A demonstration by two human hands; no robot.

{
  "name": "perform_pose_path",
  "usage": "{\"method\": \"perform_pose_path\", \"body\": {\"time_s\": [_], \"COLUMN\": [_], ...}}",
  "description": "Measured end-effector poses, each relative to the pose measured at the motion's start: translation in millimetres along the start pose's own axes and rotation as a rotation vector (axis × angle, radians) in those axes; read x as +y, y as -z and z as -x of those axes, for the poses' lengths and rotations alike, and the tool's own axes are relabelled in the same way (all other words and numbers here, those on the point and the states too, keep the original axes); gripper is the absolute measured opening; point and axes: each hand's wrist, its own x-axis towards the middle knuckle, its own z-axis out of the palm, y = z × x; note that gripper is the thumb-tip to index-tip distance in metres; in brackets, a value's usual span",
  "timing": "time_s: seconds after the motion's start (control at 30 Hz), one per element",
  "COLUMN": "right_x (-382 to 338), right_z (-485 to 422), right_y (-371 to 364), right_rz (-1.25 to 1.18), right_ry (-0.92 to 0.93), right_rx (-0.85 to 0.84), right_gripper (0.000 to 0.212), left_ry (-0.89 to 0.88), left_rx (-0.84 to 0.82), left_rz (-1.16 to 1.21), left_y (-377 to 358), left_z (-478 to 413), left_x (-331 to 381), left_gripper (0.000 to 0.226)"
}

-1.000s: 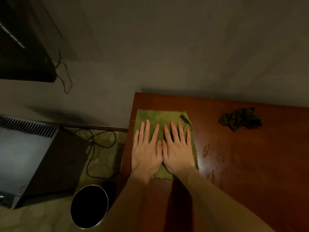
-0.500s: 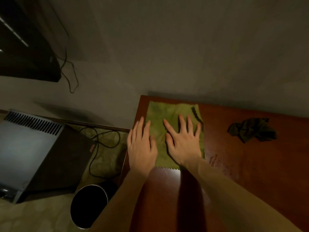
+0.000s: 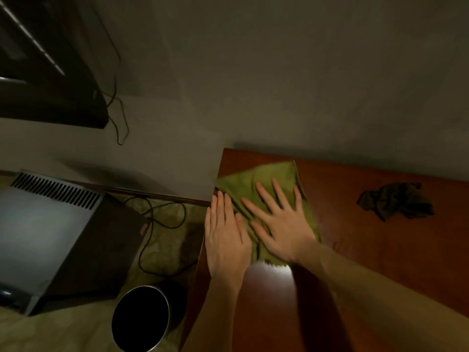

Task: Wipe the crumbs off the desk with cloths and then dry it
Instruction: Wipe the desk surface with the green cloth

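Reddish wooden desk (image 3: 380, 262): a green cloth (image 3: 264, 177) lies at its far left corner. The right hand (image 3: 281, 224) presses it, spread flat and gripping nothing; the left hand (image 3: 225, 237) rests flat and uncurled at the left edge. A crumpled dark cloth (image 3: 396, 201) lies well apart near the far edge.

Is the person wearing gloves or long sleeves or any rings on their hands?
No. The left hand and right hand are bare: no gloves, rings or watch that I can see. Both forearms are bare too, with no sleeve in view.
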Motion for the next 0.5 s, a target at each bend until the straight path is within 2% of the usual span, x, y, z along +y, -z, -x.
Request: {"method": "perform_pose_path", "body": {"time_s": [0.1,0.23,0.3,0.37,0.5], "right_x": [-3,0,0,0,-14], "right_z": [28,-45,-87,-102,-37], "right_y": [-3,4,10,12,1], "right_rz": [0.002,-0.092,-0.103,-0.067,-0.025], "right_ry": [-0.107,-0.299,-0.256,-0.139,-0.038], "right_rx": [-0.02,0.051,0.045,0.025,0.039], "right_gripper": [0.058,0.062,0.063,0.062,0.06], "left_ry": [0.001,-0.01,-0.022,-0.027,-0.032], "left_rx": [-0.014,-0.004,0.029,0.041,0.023], "left_rz": [0.031,0.041,0.052,0.077,0.079], "left_y": [0,-1,-1,-1,2], "left_z": [0,0,-1,-1,2], "left_x": [0,1,1,2,1], "left_gripper": [0.058,0.061,0.062,0.062,0.065]}}
